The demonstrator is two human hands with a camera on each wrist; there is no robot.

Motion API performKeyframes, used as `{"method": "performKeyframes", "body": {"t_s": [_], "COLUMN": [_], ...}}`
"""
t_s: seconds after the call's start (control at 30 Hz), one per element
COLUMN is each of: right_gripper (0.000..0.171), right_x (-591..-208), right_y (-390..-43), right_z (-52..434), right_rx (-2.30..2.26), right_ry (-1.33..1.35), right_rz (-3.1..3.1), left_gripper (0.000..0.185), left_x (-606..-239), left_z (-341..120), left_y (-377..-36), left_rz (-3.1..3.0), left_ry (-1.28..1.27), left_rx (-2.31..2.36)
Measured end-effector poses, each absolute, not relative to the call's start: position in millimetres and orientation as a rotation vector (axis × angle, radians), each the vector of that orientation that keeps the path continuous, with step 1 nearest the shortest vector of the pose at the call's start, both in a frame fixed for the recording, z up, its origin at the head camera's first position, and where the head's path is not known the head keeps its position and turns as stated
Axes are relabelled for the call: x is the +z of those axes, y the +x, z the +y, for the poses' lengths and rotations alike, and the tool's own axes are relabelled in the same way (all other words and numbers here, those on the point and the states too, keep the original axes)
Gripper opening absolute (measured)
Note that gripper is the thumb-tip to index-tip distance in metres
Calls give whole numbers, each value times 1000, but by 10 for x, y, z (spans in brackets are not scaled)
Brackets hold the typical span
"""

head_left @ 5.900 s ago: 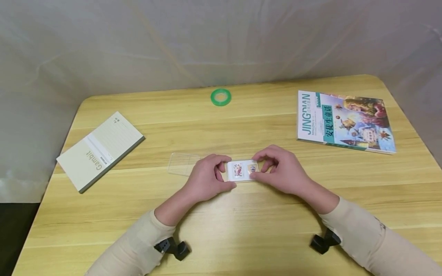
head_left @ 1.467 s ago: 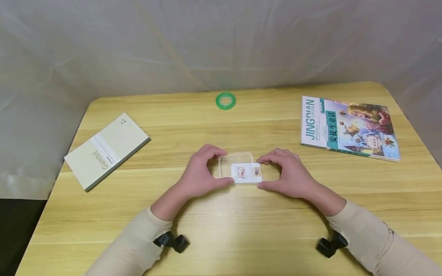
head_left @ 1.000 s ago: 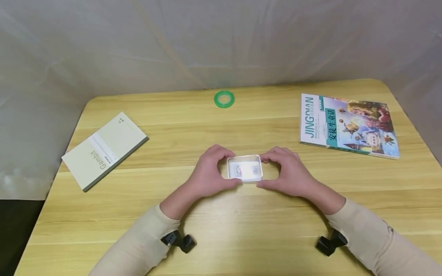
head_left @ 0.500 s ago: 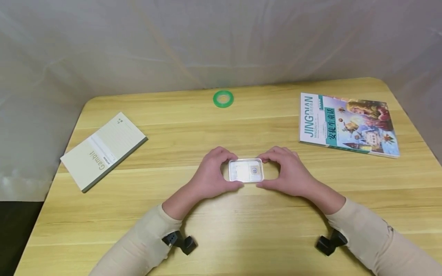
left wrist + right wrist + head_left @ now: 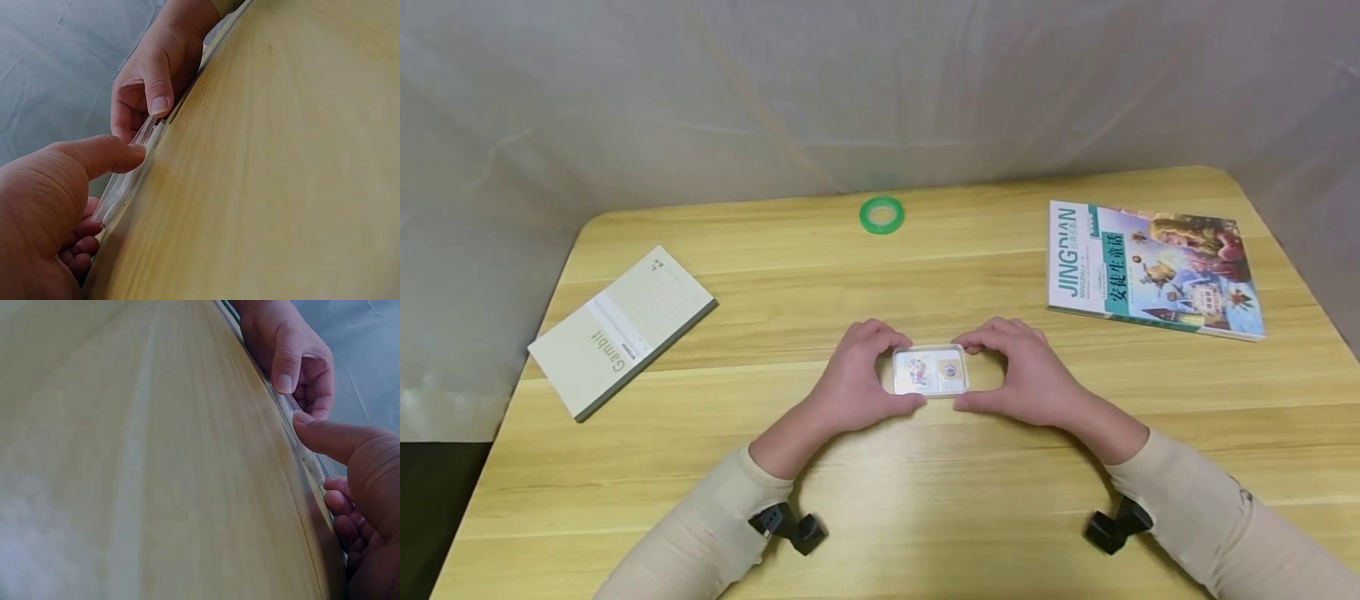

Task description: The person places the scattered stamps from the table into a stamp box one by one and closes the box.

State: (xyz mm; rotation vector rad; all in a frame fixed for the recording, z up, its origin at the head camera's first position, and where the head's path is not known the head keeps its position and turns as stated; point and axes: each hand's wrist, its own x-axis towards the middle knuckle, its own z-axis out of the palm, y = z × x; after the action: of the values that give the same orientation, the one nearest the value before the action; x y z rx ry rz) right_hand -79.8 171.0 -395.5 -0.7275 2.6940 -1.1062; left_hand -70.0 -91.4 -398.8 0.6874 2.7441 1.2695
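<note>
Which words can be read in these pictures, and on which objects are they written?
"Gambit": cover of the pale notebook.
"JINGDIAN": white strip of the colourful book.
Chinese title beside it: too blurred to read.
Small print on both covers: too small.
Pictures in the clear case: no legible text.

Both forearms flat and angled inward, left grip [image 5: 857,379] and right grip [image 5: 1022,375] curled, fingertips facing.
</note>
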Motion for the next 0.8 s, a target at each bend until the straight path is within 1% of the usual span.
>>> {"method": "performKeyframes", "body": {"t_s": [0.8], "right_gripper": [69], "right_x": [-3961], "right_y": [-796], "right_z": [1712], "right_rx": [-1077], "right_ry": [-776], "right_rz": [2712], "left_gripper": [63], "left_x": [-4001], "left_z": [-935], "left_y": [-698], "left_rz": [2737], "left_ry": [752], "left_rx": [1231]}}
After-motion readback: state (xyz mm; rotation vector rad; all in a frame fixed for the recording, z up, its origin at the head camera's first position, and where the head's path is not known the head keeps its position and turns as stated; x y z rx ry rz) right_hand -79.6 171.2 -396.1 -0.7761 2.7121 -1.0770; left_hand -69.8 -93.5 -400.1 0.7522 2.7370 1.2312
